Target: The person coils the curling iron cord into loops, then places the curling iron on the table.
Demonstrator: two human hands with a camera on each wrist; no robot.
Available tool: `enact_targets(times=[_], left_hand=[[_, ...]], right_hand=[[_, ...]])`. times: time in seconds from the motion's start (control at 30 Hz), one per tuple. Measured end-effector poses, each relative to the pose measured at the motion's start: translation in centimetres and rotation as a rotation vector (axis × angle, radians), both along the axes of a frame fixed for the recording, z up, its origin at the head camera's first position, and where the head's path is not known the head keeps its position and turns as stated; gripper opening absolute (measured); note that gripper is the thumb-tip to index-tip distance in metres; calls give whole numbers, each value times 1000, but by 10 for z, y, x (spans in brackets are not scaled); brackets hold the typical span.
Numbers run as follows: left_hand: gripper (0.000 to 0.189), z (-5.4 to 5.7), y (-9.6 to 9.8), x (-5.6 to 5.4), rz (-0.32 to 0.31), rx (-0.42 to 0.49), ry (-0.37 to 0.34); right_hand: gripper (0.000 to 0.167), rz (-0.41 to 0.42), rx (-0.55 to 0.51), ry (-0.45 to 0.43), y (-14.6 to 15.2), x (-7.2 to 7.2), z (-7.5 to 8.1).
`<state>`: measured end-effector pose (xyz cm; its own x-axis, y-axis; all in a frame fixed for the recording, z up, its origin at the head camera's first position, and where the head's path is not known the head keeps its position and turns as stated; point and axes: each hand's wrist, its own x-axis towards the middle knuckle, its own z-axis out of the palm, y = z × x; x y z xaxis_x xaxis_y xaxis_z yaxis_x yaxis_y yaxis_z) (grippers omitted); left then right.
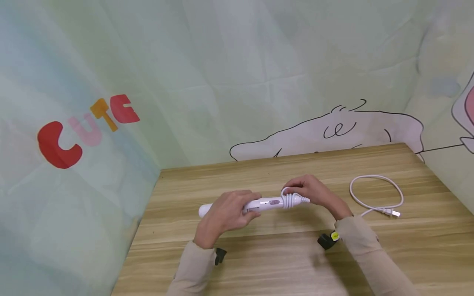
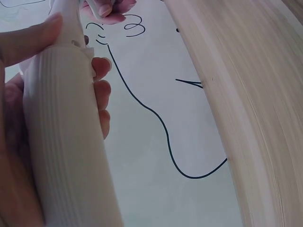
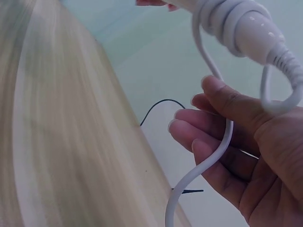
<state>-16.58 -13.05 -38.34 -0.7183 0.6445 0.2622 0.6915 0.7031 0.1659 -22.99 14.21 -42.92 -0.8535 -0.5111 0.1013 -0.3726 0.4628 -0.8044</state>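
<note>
My left hand [image 1: 230, 210] wraps round the barrel of a white hair straightener [image 1: 264, 203], held above the wooden table. In the left wrist view the thumb lies along the ribbed body [image 2: 71, 127] and fingertips [image 2: 102, 94] show on its far side. Several turns of white power cord [image 3: 232, 21] are wound on the handle's end. My right hand [image 1: 309, 190] is beside that end, holding the cord between thumb and curled fingers. From the right hand, the cord runs down across the fingers in the right wrist view.
The loose end of the cord lies in a loop on the table [image 1: 259, 263] at the right, with its two-prong plug [image 1: 390, 212]. Behind the table hangs a pale printed curtain [image 1: 222, 82]. Dark wrist-camera mounts [image 1: 326, 241] hang beneath the sleeves.
</note>
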Motion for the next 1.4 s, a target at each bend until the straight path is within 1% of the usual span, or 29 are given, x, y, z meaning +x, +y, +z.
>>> enact_targets(times=[0.1, 0.23, 0.3, 0.37, 0.43, 0.6, 0.7, 0.83, 0.93, 1.0, 1.1, 1.27, 1.4], left_hand=[[26, 0, 0, -1, -6, 6, -7], [24, 0, 1, -1, -13, 11, -22], [25, 0, 1, -1, -11, 10, -33], [25, 0, 1, -2, -6, 8, -51], [25, 1, 2, -2, -2, 7, -73], [24, 2, 3, -3, 14, 5, -116], [26, 3, 4, -3, 27, 7, -146], [30, 3, 5, -4, 61, 9, -204], [32, 3, 6, -4, 82, 8, -226], [31, 4, 5, -5, 90, 17, -233], [30, 4, 5, -5, 98, 35, -241], [29, 5, 4, -8, 101, 53, -233], [28, 6, 1, -9, 117, 73, -256]], right_hand=[[11, 29, -8, 28, -1, -3, 4], [10, 48, -26, 21, -2, -4, 11], [11, 50, -30, 18, -2, -4, 16], [12, 52, -11, 39, -4, -2, 22], [11, 48, 28, 80, -6, 2, 30], [8, 5, 184, 255, -15, 17, 52], [7, -32, 250, 345, -21, 27, 63], [5, -86, 310, 469, -28, 39, 69], [5, -127, 355, 533, -33, 47, 71], [4, -149, 374, 535, -35, 53, 72], [3, -181, 373, 510, -40, 63, 73], [8, -257, 332, 415, -46, 75, 72], [9, -302, 279, 331, -49, 82, 67]])
